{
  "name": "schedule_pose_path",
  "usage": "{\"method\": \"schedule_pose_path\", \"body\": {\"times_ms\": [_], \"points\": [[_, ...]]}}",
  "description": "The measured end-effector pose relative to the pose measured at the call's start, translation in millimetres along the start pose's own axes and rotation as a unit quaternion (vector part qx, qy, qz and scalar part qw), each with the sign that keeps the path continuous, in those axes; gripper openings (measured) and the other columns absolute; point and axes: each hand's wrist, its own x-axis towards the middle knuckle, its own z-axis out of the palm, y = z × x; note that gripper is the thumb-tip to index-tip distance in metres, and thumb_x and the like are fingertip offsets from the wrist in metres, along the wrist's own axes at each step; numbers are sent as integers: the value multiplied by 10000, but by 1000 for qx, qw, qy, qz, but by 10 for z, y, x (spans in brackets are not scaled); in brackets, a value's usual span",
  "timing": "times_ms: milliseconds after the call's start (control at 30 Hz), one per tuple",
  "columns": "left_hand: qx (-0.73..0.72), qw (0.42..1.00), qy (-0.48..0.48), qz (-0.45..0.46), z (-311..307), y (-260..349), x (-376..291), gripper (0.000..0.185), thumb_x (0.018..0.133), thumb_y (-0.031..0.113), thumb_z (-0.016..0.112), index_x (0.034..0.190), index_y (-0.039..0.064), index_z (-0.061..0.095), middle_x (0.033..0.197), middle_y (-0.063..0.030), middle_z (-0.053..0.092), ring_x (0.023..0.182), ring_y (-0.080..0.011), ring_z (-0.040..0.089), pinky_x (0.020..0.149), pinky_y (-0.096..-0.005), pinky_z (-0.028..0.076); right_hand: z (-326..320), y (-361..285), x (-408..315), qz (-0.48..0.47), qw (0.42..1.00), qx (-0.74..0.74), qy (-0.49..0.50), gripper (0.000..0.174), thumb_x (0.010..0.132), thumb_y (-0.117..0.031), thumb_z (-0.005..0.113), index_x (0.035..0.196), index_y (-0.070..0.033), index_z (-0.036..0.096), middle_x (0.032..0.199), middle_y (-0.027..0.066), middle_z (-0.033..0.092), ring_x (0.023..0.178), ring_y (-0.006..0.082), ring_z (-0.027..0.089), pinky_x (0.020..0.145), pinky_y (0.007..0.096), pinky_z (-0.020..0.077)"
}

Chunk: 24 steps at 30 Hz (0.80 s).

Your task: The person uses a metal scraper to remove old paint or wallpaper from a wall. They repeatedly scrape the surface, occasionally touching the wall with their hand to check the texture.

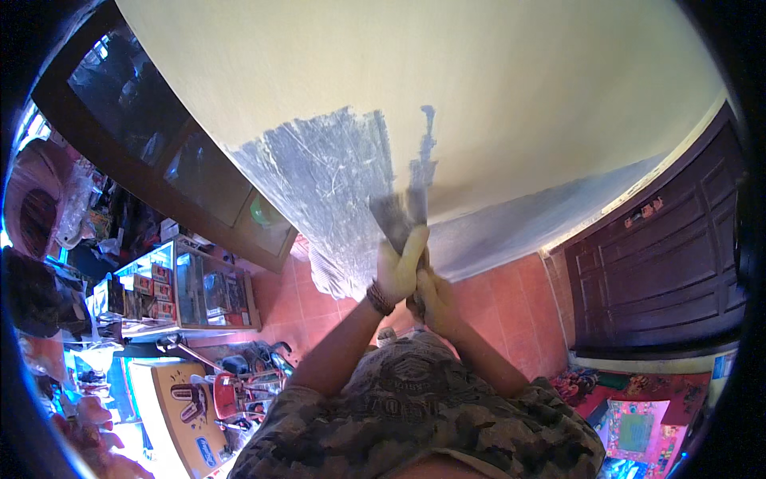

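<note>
Before me stands a cream-painted wall [508,90] with a rough grey patch [323,155] on it. My left hand [402,269] is closed around a wide flat-bladed scraper [392,218], its blade blurred near the patch's right edge. My right hand [437,302] sits just below and to the right, fingers closed on the handle of a second flat blade [417,206], held upright beside the first. Both blades are close together; whether they touch is unclear. A narrow grey streak [426,143] runs up the wall above them.
A dark wooden door [652,257] stands at the right. On the left are a wood-framed glass door [197,173] and a glass display case [209,287] with boxes. Red floor tiles [514,311] lie below. A large cardboard box [179,413] and a crumpled cloth [326,272] are at the left.
</note>
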Motion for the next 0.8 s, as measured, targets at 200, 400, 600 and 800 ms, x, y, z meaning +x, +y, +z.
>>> {"method": "schedule_pose_path", "body": {"times_ms": [200,400,600,800], "points": [[49,989,43,-136,53,113,-68,401,889,272,537,573,26,538,497,-23,500,466,-110,488,440,-281,376,155,-27,-94,22,996,-69,44,430,940,-474,378,770,-89,464,562,-7,431,429,79,386,388,237,298],[-26,996,12,-80,-48,-92,-117,417,877,295,558,561,25,536,504,-28,502,445,-113,474,434,-278,376,77,37,-166,64,998,-4,4,439,945,-448,355,796,-53,477,564,2,430,454,99,404,412,258,317],[-7,994,37,-100,71,145,-92,394,883,305,548,603,28,541,519,-26,504,451,-108,485,434,-272,382,225,-246,-170,61,997,-41,33,447,950,-462,348,775,-63,451,538,0,401,422,86,378,379,241,301],[-19,999,-26,17,16,322,26,361,887,301,543,648,31,559,546,-18,524,471,-109,499,438,-267,388,184,-433,-156,4,999,-49,9,464,940,-486,350,802,-59,466,529,-18,387,428,75,369,382,233,289]]}}
